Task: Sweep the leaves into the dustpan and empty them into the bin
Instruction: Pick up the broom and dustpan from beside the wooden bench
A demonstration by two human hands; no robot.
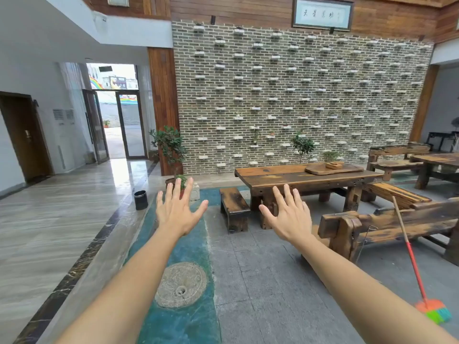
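One red-handled broom with orange and green bristles (433,311) stood at lower right of the frame, leaning against the dark wooden bench (387,224), probably parked within reach; its handle ran up and leftward. Both the left hand (177,209) and right hand (289,217) hovered mid-frame, fingers spread, gripping nothing. No dustpan showed.

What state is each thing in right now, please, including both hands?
Left hand: open, fingers spread, empty.
Right hand: open, fingers spread, empty.
Broom: untouched, leaning on the bench, bristles on the floor.
Bin: upright, on the floor.
Glass door: open.
Wooden door: shut.
Dustpan: not clearly visible.
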